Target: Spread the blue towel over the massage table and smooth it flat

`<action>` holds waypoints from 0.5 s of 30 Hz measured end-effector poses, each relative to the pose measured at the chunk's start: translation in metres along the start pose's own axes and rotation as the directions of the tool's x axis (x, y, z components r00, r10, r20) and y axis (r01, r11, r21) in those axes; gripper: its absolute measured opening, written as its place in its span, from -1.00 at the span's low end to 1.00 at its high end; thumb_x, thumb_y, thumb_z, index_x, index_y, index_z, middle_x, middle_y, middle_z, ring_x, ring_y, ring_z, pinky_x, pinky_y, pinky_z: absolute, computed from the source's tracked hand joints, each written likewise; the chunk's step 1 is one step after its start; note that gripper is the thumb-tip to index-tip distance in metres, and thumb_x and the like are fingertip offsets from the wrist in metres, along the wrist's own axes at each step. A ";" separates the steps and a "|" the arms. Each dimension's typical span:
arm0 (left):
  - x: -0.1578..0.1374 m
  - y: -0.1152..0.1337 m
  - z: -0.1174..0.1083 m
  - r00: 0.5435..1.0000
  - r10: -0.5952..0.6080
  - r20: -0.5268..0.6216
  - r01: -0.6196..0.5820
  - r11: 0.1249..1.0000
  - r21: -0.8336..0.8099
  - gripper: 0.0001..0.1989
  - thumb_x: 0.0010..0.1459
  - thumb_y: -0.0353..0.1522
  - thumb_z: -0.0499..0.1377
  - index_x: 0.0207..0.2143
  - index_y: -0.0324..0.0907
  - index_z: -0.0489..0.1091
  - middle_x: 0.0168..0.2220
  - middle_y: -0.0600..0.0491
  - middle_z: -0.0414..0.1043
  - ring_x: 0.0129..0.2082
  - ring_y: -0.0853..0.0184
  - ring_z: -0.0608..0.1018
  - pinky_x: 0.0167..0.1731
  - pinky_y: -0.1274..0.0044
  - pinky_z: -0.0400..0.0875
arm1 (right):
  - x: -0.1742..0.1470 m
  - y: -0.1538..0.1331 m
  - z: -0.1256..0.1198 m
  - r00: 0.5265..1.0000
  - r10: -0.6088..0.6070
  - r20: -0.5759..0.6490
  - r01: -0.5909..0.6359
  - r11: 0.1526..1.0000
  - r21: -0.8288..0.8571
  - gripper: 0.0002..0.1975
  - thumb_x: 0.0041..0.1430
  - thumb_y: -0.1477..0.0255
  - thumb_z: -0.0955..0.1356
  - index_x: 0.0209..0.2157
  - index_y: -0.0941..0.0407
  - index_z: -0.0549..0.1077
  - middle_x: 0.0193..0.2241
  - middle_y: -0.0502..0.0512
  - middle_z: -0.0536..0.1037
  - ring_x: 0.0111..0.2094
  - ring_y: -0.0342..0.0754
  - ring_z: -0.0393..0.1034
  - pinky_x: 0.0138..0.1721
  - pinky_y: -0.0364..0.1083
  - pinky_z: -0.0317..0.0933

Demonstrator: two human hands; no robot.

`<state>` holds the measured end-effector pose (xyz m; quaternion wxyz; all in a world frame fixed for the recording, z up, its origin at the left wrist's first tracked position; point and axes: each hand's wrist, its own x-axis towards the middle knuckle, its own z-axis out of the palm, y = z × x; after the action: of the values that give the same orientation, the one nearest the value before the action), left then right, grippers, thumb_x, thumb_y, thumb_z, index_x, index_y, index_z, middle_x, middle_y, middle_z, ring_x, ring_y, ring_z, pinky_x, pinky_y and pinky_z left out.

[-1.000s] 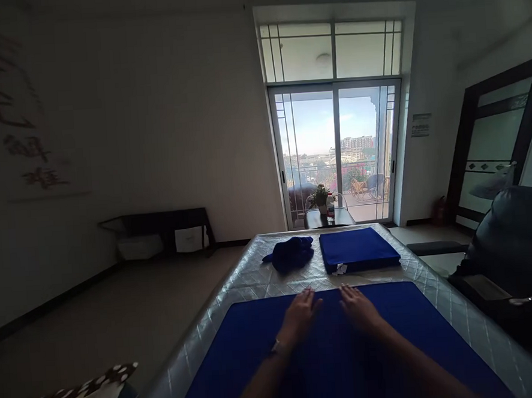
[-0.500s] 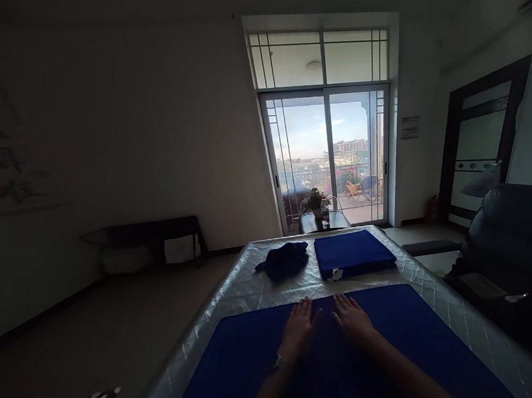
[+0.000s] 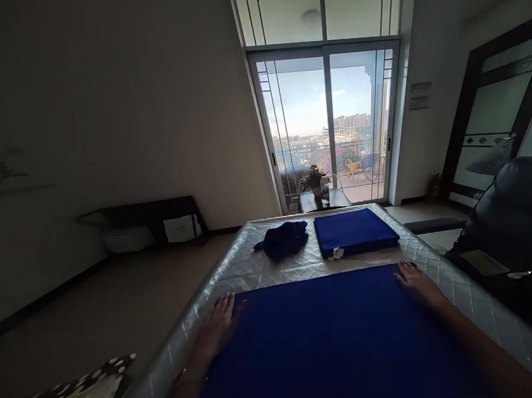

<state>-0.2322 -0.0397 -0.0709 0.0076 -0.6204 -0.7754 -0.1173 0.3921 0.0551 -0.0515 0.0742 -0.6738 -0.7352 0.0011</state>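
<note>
A large blue cloth [image 3: 319, 334] lies flat and smooth on the silvery quilted table cover [image 3: 234, 267]. My left hand [image 3: 217, 325] rests at the cloth's far left corner, fingers stretched out. At the far right corner my right hand [image 3: 415, 283] lies with its fingers extended over the edge. Neither hand grips anything. Beyond the cloth sits a folded stack of blue cloth [image 3: 355, 229] with a white tag [image 3: 336, 253] on its near edge. Left of that stack is a crumpled dark blue cloth [image 3: 285, 240].
A small black table [image 3: 309, 203] with a potted plant [image 3: 313, 178] and a bottle [image 3: 324, 189] stands past the far edge. To the right is a dark armchair [image 3: 519, 219]. A brown polka-dot fabric [image 3: 92, 378] shows at lower left.
Both hands have slid apart from the middle of the cloth's far edge, the left one to the left corner, the right one to the right corner. The view has tilted down.
</note>
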 end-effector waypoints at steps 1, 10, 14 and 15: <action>-0.001 0.003 -0.002 1.000 -0.004 0.010 0.004 1.000 0.002 -0.19 0.32 0.03 -0.23 0.39 -0.38 -0.06 0.43 -0.20 -0.06 0.43 0.08 0.02 0.36 0.14 -0.02 | 0.001 0.002 0.001 1.000 0.006 -0.006 -0.006 1.000 -0.001 -0.26 0.34 0.15 -0.01 0.36 0.34 0.06 0.39 0.27 0.05 0.41 0.08 -0.14 0.39 0.11 -0.17; -0.006 0.014 -0.011 1.000 0.001 0.023 -0.002 1.000 0.028 -0.23 0.34 -0.02 -0.26 0.38 -0.39 -0.05 0.43 -0.19 -0.07 0.42 0.10 0.03 0.37 0.17 -0.03 | -0.001 0.003 -0.003 0.999 0.047 -0.013 -0.048 0.995 -0.090 -0.30 0.36 0.20 -0.02 0.37 0.32 0.05 0.40 0.25 0.02 0.42 0.01 -0.18 0.38 0.03 -0.18; -0.006 0.016 -0.018 1.000 0.009 0.015 -0.010 0.997 0.072 -0.27 0.34 -0.07 -0.20 0.35 -0.42 0.04 0.40 -0.24 0.02 0.40 0.08 0.11 0.35 0.19 0.03 | -0.005 -0.010 -0.023 0.996 0.082 -0.023 -0.084 0.989 -0.120 -0.38 0.35 0.29 0.06 0.32 0.29 0.19 0.36 0.34 0.12 0.40 0.09 -0.07 0.38 0.10 -0.17; -0.006 0.019 -0.021 1.000 0.013 -0.008 -0.012 0.996 0.085 -0.28 0.34 -0.07 -0.19 0.34 -0.41 0.09 0.37 -0.27 0.08 0.38 0.06 0.17 0.33 0.18 0.08 | -0.006 -0.016 -0.028 0.996 0.081 -0.037 -0.085 0.990 -0.117 -0.39 0.34 0.32 0.07 0.31 0.31 0.21 0.35 0.38 0.14 0.39 0.13 -0.05 0.38 0.14 -0.17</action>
<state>-0.2153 -0.0456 -0.0482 0.0378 -0.6240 -0.7757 -0.0869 0.3801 0.0453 -0.0231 0.0458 -0.7069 -0.7040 -0.0500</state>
